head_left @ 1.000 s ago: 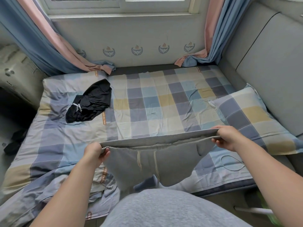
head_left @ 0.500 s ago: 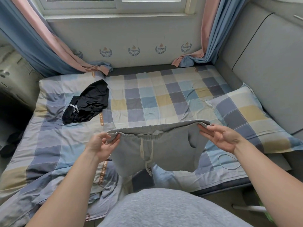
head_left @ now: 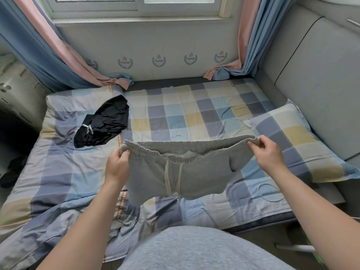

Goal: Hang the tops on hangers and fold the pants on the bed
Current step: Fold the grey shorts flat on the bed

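Both hands are up over the bed [head_left: 194, 117] holding the grey pants [head_left: 181, 168] by the waistband — left hand [head_left: 116, 168] gripping one end, right hand [head_left: 269, 155] pinching the other. Legs hang down, drawstrings dangling. Black garment [head_left: 103, 123] lies crumpled on the checked cover, well off to the left.

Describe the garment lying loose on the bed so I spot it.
Find the checked bed under the window. On its far left lies a crumpled black garment. It is the only dark item there; left hand and right hand hold the grey pants.
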The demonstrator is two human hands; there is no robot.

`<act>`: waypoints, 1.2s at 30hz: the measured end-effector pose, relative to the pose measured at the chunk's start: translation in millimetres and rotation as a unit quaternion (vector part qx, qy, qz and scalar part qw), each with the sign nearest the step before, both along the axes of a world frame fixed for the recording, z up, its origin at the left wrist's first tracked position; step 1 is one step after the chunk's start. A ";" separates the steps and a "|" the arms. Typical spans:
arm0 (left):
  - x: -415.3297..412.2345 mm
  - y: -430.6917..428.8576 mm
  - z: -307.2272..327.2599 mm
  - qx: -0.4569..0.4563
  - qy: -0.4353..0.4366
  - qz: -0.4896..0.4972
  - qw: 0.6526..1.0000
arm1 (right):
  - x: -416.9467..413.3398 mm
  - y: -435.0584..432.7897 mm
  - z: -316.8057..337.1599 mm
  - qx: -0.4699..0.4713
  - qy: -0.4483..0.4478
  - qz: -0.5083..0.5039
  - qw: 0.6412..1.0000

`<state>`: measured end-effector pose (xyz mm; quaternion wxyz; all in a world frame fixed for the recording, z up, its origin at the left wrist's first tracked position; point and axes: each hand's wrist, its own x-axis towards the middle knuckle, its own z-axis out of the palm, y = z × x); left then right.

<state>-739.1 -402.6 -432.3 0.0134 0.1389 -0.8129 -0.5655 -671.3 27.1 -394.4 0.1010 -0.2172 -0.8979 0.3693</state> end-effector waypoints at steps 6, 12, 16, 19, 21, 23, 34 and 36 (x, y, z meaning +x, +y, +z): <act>-6.7 14.8 19.1 0.008 -0.071 0.065 0.995 | -7.9 -13.1 2.3 -0.100 -0.015 -0.080 0.992; 5.6 56.3 44.0 0.298 -0.255 0.032 0.919 | -10.6 -60.2 13.3 -0.353 -0.080 -0.074 0.929; 21.9 83.9 60.4 0.244 -0.197 -0.079 0.946 | -4.7 -98.1 33.2 -0.395 -0.091 0.038 0.914; 34.8 100.7 68.6 0.175 -0.158 -0.157 0.959 | 1.5 -117.8 46.5 -0.395 -0.078 0.136 0.905; 43.2 109.7 75.5 0.164 -0.132 -0.205 0.956 | 5.1 -128.0 52.8 -0.369 -0.065 0.178 0.910; 50.8 114.8 83.4 0.185 -0.104 -0.252 0.944 | 7.5 -135.9 59.8 -0.332 -0.036 0.207 0.920; 58.8 121.8 85.3 0.180 -0.021 -0.233 0.956 | 17.0 -125.6 64.2 -0.209 0.097 0.241 0.943; 56.7 117.7 86.7 0.196 -0.035 -0.229 0.953 | 15.9 -111.5 53.0 -0.182 0.109 0.154 0.965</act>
